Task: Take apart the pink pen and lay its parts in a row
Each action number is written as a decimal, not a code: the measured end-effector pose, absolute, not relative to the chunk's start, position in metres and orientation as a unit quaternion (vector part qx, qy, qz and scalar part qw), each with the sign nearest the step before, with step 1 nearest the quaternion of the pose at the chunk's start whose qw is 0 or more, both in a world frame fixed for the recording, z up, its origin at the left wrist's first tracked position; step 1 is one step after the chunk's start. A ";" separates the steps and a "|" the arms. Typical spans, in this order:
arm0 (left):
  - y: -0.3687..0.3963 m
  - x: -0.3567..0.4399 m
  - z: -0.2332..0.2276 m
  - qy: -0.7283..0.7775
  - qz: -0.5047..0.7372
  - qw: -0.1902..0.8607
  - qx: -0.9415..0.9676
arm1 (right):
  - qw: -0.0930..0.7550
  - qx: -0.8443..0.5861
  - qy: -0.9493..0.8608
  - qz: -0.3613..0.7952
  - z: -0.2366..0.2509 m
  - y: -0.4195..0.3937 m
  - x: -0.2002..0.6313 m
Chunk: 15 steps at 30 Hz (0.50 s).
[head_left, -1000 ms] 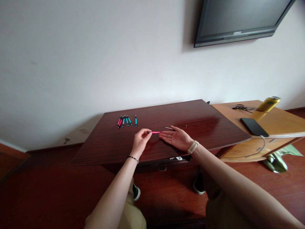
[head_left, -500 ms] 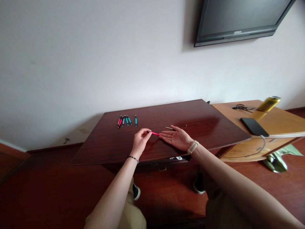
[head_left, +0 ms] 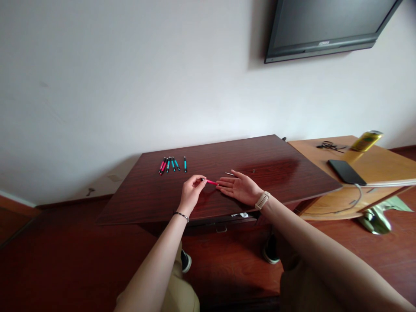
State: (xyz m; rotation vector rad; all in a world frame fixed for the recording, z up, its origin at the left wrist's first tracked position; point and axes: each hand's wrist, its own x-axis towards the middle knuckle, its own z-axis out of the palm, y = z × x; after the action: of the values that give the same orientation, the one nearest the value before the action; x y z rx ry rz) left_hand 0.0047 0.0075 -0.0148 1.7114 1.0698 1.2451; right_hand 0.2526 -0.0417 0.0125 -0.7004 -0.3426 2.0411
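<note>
Between the thumb and fingers of my left hand point(head_left: 191, 191) is the black end of a pink pen barrel point(head_left: 212, 182), held over the dark wooden table point(head_left: 201, 151). Its other end points right and meets the fingertips of my right hand point(head_left: 239, 188). That hand is open, palm up, fingers stretched out. Just beyond it lies a thin silver-and-dark rod point(head_left: 230, 174), partly hidden by the thumb. A tiny metal piece point(head_left: 254, 171) rests farther right.
Several pink and blue pens point(head_left: 169, 164) lie at the table's back left, with one blue pen point(head_left: 185, 164) slightly apart. A wooden cabinet point(head_left: 383, 164) on the right bears a phone point(head_left: 347, 172), a black cable point(head_left: 329, 146) and a yellow can point(head_left: 365, 141). A television point(head_left: 331, 30) hangs above.
Almost nothing differs. My right hand has shifted very slightly left; the left hand keeps its hold on the pen barrel.
</note>
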 end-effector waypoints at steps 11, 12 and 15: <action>0.006 0.005 -0.013 0.424 0.492 0.376 0.660 | 0.465 -0.288 -0.124 0.828 0.013 -0.041 0.253; 0.006 0.005 -0.013 0.425 0.495 0.377 0.658 | 0.465 -0.287 -0.122 0.829 0.013 -0.041 0.253; 0.007 0.004 -0.014 0.425 0.502 0.379 0.651 | 0.467 -0.286 -0.120 0.828 0.012 -0.041 0.253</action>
State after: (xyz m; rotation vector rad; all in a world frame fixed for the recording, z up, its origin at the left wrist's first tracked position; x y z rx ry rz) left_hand 0.0040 0.0065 -0.0138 1.6624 1.0856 1.2836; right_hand 0.2530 -0.0409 0.0118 -0.7007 -0.2935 2.0331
